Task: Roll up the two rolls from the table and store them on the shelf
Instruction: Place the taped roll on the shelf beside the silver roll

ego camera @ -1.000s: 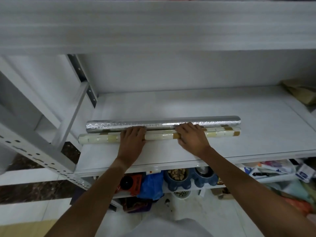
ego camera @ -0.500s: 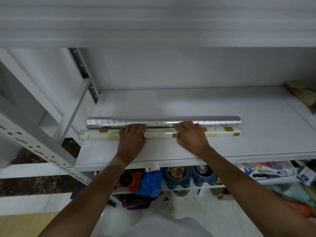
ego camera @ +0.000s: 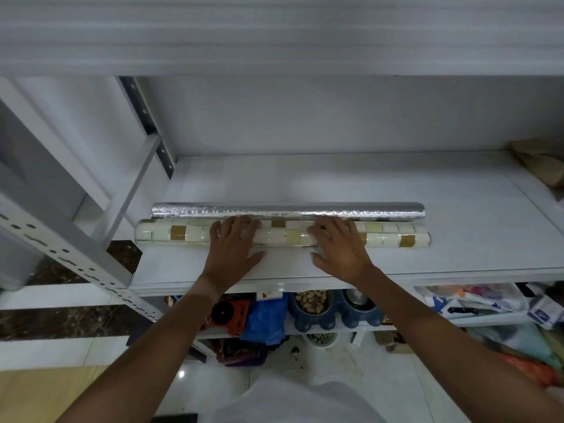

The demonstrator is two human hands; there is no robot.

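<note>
Both hands lie flat on the tile-pattern roll (ego camera: 282, 236), palms down, fingers nearly straight & slightly spread, nothing gripped. Left hand (ego camera: 233, 245): fingers drape over the top of the roll left of its middle, tips reaching the seam w/ the silver roll (ego camera: 288, 210); thumb sticks out to the right, resting on the shelf board (ego camera: 457, 215) just in front of the roll. Right hand (ego camera: 340, 245): same pose right of middle, fingers over the roll, thumb out to the left near the board.

Tile-pattern roll: fully rolled, cream/white squares w/ a few tan & gold ones, glossy, clear-looking end caps. Silver roll: fully rolled, crinkled foil-like surface, a bit shorter.

Both rolls lie on their sides, long axes parallel to the shelf board's front edge, running left-right. Silver roll sits behind, touching the tile-pattern one along its length. Tile-pattern roll's left end is close to the board's left edge; right ends of both stop well short of the right edge. Pair sits nearer the front edge than the back wall.

Brown paper bag (ego camera: 540, 161) at the back right corner.
</note>
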